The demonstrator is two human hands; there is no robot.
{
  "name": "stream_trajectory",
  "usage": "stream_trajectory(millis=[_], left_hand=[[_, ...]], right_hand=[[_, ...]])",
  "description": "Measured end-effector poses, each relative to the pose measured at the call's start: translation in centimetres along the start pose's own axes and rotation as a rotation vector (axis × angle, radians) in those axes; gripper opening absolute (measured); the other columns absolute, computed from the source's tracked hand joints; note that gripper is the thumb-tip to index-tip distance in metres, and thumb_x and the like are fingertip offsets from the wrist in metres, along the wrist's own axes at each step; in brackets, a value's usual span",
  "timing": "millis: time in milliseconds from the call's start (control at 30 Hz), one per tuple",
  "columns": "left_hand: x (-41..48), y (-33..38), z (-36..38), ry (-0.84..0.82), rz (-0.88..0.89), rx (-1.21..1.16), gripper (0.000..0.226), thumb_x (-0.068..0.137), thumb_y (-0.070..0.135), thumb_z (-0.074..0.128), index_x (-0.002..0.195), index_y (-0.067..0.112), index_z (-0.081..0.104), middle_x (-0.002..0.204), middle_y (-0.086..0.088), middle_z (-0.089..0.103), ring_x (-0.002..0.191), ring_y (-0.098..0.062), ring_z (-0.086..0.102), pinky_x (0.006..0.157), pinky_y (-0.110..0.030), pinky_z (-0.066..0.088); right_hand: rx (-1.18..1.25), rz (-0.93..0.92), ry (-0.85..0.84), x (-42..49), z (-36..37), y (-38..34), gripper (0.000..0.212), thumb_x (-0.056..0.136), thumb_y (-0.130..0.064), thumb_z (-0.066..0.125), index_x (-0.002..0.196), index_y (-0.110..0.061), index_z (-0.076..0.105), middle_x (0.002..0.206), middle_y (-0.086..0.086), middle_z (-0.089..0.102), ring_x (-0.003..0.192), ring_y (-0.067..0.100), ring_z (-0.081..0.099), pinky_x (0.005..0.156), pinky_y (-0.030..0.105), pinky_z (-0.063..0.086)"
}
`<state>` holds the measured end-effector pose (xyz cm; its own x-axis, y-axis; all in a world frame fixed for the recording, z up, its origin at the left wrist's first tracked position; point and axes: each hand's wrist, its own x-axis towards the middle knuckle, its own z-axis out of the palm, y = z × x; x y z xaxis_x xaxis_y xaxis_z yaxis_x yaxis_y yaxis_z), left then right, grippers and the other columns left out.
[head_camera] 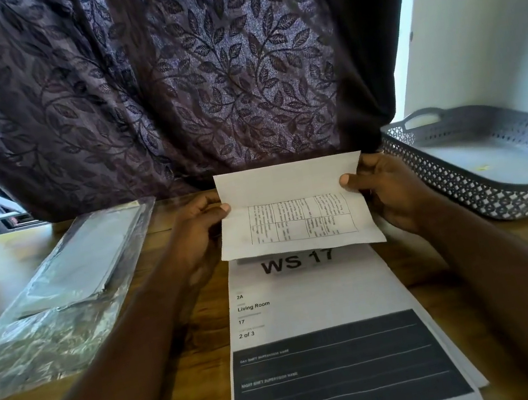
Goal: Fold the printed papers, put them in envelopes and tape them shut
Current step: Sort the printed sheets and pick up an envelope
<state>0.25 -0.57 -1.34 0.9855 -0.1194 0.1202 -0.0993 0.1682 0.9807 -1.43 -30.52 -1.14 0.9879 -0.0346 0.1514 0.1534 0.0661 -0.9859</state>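
A folded printed paper (295, 208) with a small table on it is held up above the wooden table (190, 332). My left hand (198, 231) pinches its left edge, thumb on top. Its right edge is pinched by my right hand (385, 191) in the same way. Below it lies a stack of printed sheets (333, 337), the top one reading "WS 17" with a dark block at its lower half. A clear plastic pack of grey envelopes (62, 287) lies at the left of the table.
A grey perforated tray (497, 197) with handles stands at the right, against a white wall. A dark leaf-patterned curtain (185, 84) hangs right behind the table's far edge. A window frame shows at the far left.
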Motion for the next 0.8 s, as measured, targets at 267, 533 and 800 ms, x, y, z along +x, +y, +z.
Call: stream_trajectory(millis=[267,533,800], left_hand=[[-0.3,0.6,-0.3,0.016,-0.011,-0.037,0.028,0.100,0.018,0.048,0.094,0.002,0.070,0.089,-0.015,0.072,0.068,-0.021,0.071,0.050,-0.028,0.056],[0.8,-0.8,-0.7,-0.003,0.059,0.278,0.023,0.089,0.008,0.069,0.109,0.019,0.072,0.107,-0.009,0.074,0.097,-0.028,0.073,0.083,-0.048,0.059],[-0.3,-0.8,0.4,-0.054,0.266,0.653,0.013,0.093,0.021,0.066,0.085,0.031,0.069,0.085,0.014,0.074,0.078,-0.007,0.070,0.068,-0.025,0.056]], right_hand=[[0.100,-0.012,-0.043,-0.2,0.4,-0.4,0.030,0.095,0.008,0.044,0.095,0.004,0.073,0.106,0.018,0.075,0.099,0.032,0.073,0.070,0.031,0.061],[-0.104,-0.135,-0.010,-0.1,0.6,-0.1,0.016,0.091,0.002,0.062,0.090,-0.005,0.076,0.109,0.008,0.076,0.100,0.028,0.073,0.076,0.037,0.062],[-0.546,-0.332,0.125,0.4,1.1,0.2,0.022,0.086,-0.002,0.074,0.101,-0.018,0.069,0.107,0.003,0.073,0.096,0.021,0.072,0.078,0.031,0.061]])
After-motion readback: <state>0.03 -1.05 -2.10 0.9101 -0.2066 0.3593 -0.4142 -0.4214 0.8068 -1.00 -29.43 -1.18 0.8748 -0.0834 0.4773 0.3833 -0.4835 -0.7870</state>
